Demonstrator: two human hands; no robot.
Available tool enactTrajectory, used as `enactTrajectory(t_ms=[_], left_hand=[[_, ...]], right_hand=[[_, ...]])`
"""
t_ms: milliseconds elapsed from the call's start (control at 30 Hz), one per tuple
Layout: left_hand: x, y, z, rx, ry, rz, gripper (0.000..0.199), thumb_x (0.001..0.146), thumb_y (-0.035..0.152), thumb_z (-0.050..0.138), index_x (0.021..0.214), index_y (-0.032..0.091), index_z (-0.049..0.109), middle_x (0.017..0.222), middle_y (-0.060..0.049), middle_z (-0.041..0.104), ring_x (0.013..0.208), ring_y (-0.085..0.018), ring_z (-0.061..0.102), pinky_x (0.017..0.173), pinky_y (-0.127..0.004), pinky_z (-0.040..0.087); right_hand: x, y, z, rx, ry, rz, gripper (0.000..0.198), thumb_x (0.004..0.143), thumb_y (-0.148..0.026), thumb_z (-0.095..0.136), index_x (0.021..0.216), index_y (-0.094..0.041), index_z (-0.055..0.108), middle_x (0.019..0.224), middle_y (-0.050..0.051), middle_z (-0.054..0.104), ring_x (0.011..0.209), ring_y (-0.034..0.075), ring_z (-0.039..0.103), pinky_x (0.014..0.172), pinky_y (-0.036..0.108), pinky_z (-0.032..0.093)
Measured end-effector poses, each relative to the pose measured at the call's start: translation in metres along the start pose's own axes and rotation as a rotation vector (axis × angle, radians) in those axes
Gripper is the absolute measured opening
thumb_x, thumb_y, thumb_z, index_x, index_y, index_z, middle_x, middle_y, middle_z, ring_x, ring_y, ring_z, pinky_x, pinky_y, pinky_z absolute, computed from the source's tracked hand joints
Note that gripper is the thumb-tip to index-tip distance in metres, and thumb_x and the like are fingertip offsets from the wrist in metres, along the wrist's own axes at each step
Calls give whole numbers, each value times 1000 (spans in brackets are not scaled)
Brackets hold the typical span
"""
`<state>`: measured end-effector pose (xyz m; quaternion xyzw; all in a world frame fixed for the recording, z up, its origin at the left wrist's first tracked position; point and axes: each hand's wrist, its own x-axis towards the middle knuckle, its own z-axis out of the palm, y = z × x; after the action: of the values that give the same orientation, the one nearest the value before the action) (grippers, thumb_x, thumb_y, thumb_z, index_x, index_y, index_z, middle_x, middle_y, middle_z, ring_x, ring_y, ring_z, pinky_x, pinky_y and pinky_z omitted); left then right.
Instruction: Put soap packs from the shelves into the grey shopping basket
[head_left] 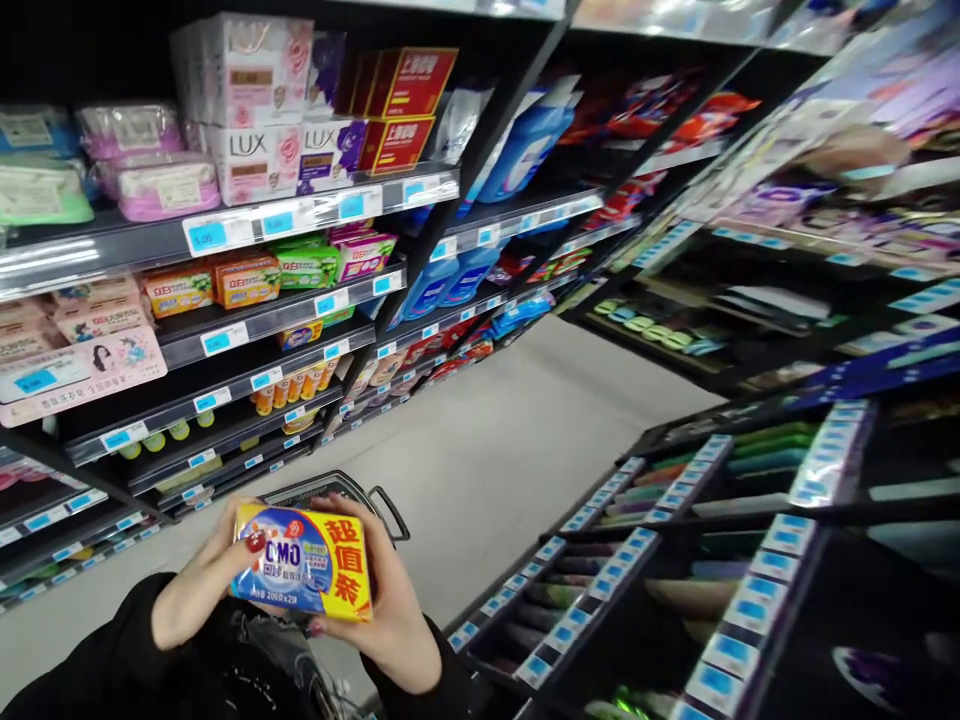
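Between both hands I hold a blue and yellow OMO soap pack [300,562], its printed front turned up toward me. My left hand [196,578] grips its left end, with the thumb lying across the front. On the other end, my right hand [394,610] wraps around the yellow side, fingers behind and thumb beneath. Behind the pack, a dark shopping basket [322,488] with a looped handle shows in part; the hands and pack hide the rest.
On the left, shelves [319,215] carry LUX soap boxes [259,160], orange soap packs [247,280] and blue detergent bottles [525,145]. Racks [649,540] with price tags line the right. A grey aisle floor [487,430] runs between them.
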<state>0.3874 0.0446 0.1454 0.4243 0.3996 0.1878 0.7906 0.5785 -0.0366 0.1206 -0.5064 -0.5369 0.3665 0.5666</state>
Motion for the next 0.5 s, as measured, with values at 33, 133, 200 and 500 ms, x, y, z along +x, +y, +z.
enactTrajectory(t_ms=[33, 133, 200, 500], left_hand=[[-4, 0, -4, 26, -15, 34, 73, 74, 58, 69, 133, 26, 40, 128, -11, 60, 101, -28, 66, 78, -38, 59], [-6, -2, -17, 34, -119, -2, 90, 77, 64, 63, 147, 27, 20, 97, -9, 70, 67, -21, 70, 63, -37, 59], [-2, -3, -26, -4, -132, -96, 103, 73, 67, 66, 149, 22, 13, 79, -4, 69, 53, -19, 67, 53, -33, 57], [13, -12, -49, 51, 6, -223, 99, 69, 73, 64, 139, 10, 30, 62, -1, 63, 44, -15, 58, 47, -31, 56]], right_hand=[[-1, -3, 5, 33, 11, 27, 88, 63, -67, 78, 132, -25, 43, 129, 14, 56, 117, 31, 59, 99, 42, 50], [-2, 0, 17, 136, 67, 162, 85, 56, -64, 84, 122, -23, 47, 116, 12, 64, 103, 29, 66, 88, 37, 55], [1, 8, 27, 214, 113, 293, 73, 62, -65, 79, 114, -22, 50, 106, 10, 69, 92, 26, 68, 79, 34, 56], [4, 54, 61, 401, 183, 723, 78, 66, -83, 60, 108, -16, 56, 86, 11, 71, 64, 26, 69, 41, 29, 48]])
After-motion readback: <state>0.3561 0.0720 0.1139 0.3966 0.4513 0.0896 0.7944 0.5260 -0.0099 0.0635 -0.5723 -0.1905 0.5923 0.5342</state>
